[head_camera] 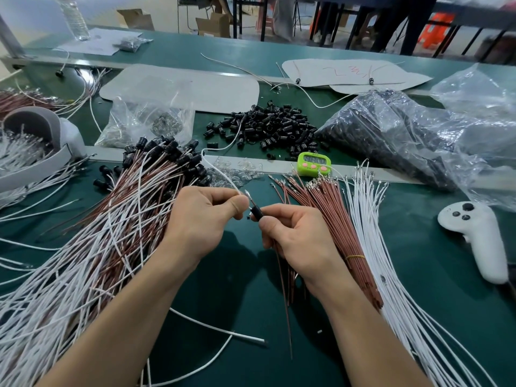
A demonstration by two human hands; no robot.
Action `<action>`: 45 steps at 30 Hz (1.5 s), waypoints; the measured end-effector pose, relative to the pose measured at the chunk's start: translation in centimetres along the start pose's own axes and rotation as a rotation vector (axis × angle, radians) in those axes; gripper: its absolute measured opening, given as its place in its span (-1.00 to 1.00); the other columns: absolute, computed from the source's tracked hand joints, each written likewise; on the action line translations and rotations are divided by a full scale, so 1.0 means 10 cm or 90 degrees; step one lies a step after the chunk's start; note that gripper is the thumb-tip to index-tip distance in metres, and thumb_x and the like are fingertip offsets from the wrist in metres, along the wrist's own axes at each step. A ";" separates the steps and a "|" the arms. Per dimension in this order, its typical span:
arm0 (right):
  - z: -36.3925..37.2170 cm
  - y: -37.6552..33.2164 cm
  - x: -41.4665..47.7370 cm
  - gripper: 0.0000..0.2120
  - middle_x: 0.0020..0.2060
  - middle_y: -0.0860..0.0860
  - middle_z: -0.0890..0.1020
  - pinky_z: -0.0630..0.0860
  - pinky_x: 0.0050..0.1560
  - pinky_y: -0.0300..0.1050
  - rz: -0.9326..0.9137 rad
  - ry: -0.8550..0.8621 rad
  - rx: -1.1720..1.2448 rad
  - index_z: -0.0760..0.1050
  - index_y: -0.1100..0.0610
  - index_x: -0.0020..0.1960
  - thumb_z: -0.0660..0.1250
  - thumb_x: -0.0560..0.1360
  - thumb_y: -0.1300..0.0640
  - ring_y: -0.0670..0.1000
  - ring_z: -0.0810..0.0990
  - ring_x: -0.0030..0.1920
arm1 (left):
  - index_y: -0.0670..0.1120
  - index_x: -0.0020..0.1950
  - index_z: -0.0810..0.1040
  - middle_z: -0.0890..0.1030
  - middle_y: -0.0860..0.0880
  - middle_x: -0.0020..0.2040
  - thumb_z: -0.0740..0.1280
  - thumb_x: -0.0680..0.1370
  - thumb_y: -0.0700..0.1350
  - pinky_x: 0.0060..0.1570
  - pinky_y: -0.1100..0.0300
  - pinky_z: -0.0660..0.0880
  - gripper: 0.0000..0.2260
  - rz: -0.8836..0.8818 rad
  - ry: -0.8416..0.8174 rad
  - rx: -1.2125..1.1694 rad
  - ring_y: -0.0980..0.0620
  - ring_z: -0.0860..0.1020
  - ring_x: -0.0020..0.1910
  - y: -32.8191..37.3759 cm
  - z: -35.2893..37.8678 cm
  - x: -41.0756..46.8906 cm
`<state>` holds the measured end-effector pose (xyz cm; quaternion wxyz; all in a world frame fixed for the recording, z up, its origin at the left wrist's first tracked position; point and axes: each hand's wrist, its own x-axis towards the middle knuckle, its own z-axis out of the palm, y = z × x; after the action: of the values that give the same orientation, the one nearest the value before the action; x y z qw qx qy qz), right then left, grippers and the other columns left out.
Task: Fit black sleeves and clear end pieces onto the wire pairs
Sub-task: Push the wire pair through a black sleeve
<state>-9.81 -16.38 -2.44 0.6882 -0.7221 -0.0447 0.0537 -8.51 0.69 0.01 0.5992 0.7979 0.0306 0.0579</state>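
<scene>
Your left hand pinches a white wire between curled thumb and fingers; your right hand grips a black sleeve on a brown wire, just above the green table

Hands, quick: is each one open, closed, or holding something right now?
Left hand: fingers pinch a white wire.
Right hand: fingers grip a black sleeve and a brown wire.
</scene>
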 end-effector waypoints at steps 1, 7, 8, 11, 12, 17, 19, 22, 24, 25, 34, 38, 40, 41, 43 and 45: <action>0.00 0.00 0.00 -0.87 -0.49 -0.02 0.57 0.33 -0.45 -0.40 -0.001 0.005 -0.002 0.71 0.15 -0.03 0.39 0.58 0.29 -0.19 0.44 -0.52 | 0.14 -0.38 0.71 0.68 0.03 -0.37 0.53 0.50 -0.11 -0.23 0.39 0.45 -0.74 -0.004 0.000 -0.005 0.17 0.53 -0.34 0.00 0.00 0.00; 0.02 -0.01 -0.03 -0.82 -0.39 0.03 0.66 0.42 -0.40 -0.27 -0.007 0.006 -0.024 0.70 0.07 -0.10 0.38 0.55 0.28 -0.05 0.50 -0.44 | 0.07 -0.40 0.71 0.60 0.04 -0.43 0.52 0.50 -0.17 -0.31 0.37 0.37 -0.72 -0.031 -0.011 -0.041 0.14 0.45 -0.38 -0.01 0.07 -0.03; 0.02 -0.01 -0.03 -0.80 -0.37 0.04 0.68 0.43 -0.39 -0.29 -0.008 0.004 -0.027 0.70 0.05 -0.11 0.37 0.55 0.29 -0.05 0.51 -0.44 | 0.06 -0.39 0.72 0.61 0.03 -0.43 0.52 0.50 -0.18 -0.31 0.38 0.38 -0.73 -0.036 -0.009 -0.047 0.14 0.45 -0.40 -0.02 0.08 -0.02; 0.02 -0.01 -0.02 -0.76 -0.35 0.05 0.70 0.42 -0.40 -0.30 -0.008 0.001 -0.026 0.70 0.04 -0.11 0.36 0.56 0.33 -0.05 0.54 -0.44 | 0.03 -0.36 0.73 0.61 0.03 -0.44 0.53 0.49 -0.18 -0.24 0.41 0.43 -0.77 -0.059 -0.006 -0.075 0.15 0.48 -0.41 -0.04 0.09 -0.02; 0.02 -0.01 -0.02 -0.75 -0.35 0.05 0.70 0.42 -0.40 -0.30 -0.006 0.000 -0.020 0.70 0.04 -0.11 0.36 0.56 0.34 -0.05 0.54 -0.44 | 0.00 -0.34 0.74 0.61 0.03 -0.44 0.53 0.49 -0.18 -0.19 0.42 0.45 -0.79 -0.071 -0.007 -0.090 0.15 0.49 -0.40 -0.04 0.11 -0.02; 0.01 -0.04 -0.01 -0.82 -0.35 0.08 0.68 0.40 -0.43 -0.26 0.026 -0.017 0.031 0.70 0.15 -0.04 0.35 0.58 0.34 -0.01 0.52 -0.44 | -0.04 -0.29 0.73 0.61 0.04 -0.43 0.53 0.49 -0.15 -0.07 0.25 0.43 -0.85 -0.089 0.017 -0.145 0.17 0.52 -0.37 -0.03 0.13 -0.03; 0.00 -0.06 -0.01 -0.82 -0.34 0.09 0.68 0.39 -0.43 -0.25 0.040 -0.018 0.053 0.69 0.16 -0.03 0.33 0.60 0.34 0.00 0.52 -0.44 | -0.01 -0.29 0.74 0.63 0.05 -0.42 0.55 0.48 -0.11 -0.11 0.28 0.45 -0.87 -0.077 0.040 -0.125 0.18 0.53 -0.37 -0.03 0.12 -0.02; -0.01 -0.08 -0.03 -0.85 -0.31 0.12 0.68 0.42 -0.42 -0.24 0.061 -0.030 0.094 0.67 0.22 -0.01 0.33 0.60 0.35 0.03 0.54 -0.42 | 0.06 -0.26 0.74 0.64 0.05 -0.42 0.56 0.47 -0.05 -0.21 0.37 0.47 -0.89 -0.047 0.058 -0.083 0.19 0.52 -0.39 -0.06 0.11 -0.02; 0.00 -0.09 -0.03 -0.88 -0.30 0.14 0.68 0.43 -0.42 -0.23 0.065 -0.038 0.109 0.66 0.24 -0.01 0.34 0.60 0.33 0.04 0.56 -0.41 | 0.08 -0.27 0.73 0.64 0.06 -0.43 0.55 0.47 -0.02 -0.30 0.38 0.43 -0.88 -0.029 0.067 -0.056 0.18 0.49 -0.41 -0.08 0.12 -0.03; 0.00 -0.09 -0.03 -0.88 -0.31 0.14 0.67 0.43 -0.42 -0.23 0.065 -0.037 0.111 0.66 0.23 -0.02 0.34 0.60 0.33 0.04 0.56 -0.42 | 0.07 -0.28 0.72 0.62 0.07 -0.44 0.55 0.47 -0.01 -0.34 0.38 0.41 -0.87 -0.023 0.068 -0.054 0.18 0.47 -0.42 -0.08 0.13 -0.03; -0.01 -0.09 -0.02 -0.85 -0.33 0.15 0.67 0.41 -0.44 -0.21 0.046 -0.027 0.094 0.68 0.18 -0.10 0.38 0.57 0.35 0.04 0.56 -0.44 | 0.03 -0.30 0.71 0.60 0.10 -0.45 0.53 0.46 0.02 -0.35 0.45 0.36 -0.85 0.013 0.055 -0.065 0.22 0.44 -0.45 -0.11 0.13 -0.02; 0.01 -0.06 -0.02 -0.84 -0.33 0.14 0.69 0.41 -0.43 -0.21 0.032 -0.023 0.066 0.71 0.13 -0.12 0.40 0.56 0.30 0.05 0.57 -0.42 | 0.08 -0.27 0.73 0.63 0.06 -0.43 0.56 0.47 -0.04 -0.32 0.36 0.43 -0.88 0.028 0.045 -0.052 0.17 0.48 -0.43 -0.09 0.09 0.00; 0.03 -0.04 -0.01 -0.83 -0.33 0.12 0.69 0.41 -0.41 -0.23 0.027 -0.016 0.050 0.71 0.11 -0.13 0.39 0.57 0.27 0.04 0.58 -0.41 | 0.08 -0.26 0.73 0.63 0.06 -0.43 0.56 0.47 -0.06 -0.33 0.36 0.44 -0.88 0.030 0.041 -0.050 0.18 0.49 -0.43 -0.07 0.09 -0.01; 0.04 -0.03 -0.01 -0.82 -0.33 0.12 0.70 0.41 -0.41 -0.24 0.024 -0.017 0.043 0.71 0.10 -0.13 0.38 0.57 0.27 0.03 0.58 -0.41 | 0.07 -0.26 0.73 0.63 0.06 -0.44 0.56 0.48 -0.08 -0.34 0.39 0.44 -0.88 0.027 0.039 -0.052 0.19 0.49 -0.44 -0.07 0.09 -0.01; 0.04 -0.03 -0.01 -0.82 -0.34 0.11 0.70 0.42 -0.41 -0.25 0.018 -0.024 0.030 0.71 0.10 -0.12 0.37 0.58 0.27 0.01 0.58 -0.41 | 0.03 -0.26 0.72 0.62 0.07 -0.45 0.55 0.49 -0.09 -0.34 0.42 0.43 -0.87 0.013 0.037 -0.050 0.20 0.48 -0.45 -0.07 0.11 -0.03; 0.05 -0.03 -0.02 -0.82 -0.34 0.10 0.70 0.41 -0.44 -0.24 0.013 -0.028 0.027 0.70 0.12 -0.10 0.36 0.59 0.29 0.00 0.57 -0.43 | 0.01 -0.27 0.72 0.62 0.07 -0.45 0.53 0.50 -0.09 -0.34 0.42 0.42 -0.86 0.003 0.034 -0.043 0.21 0.47 -0.45 -0.07 0.11 -0.02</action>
<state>-10.04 -15.88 -2.20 0.7018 -0.7062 -0.0516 0.0777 -8.56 -0.20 -0.98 0.6247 0.7754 0.0428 0.0813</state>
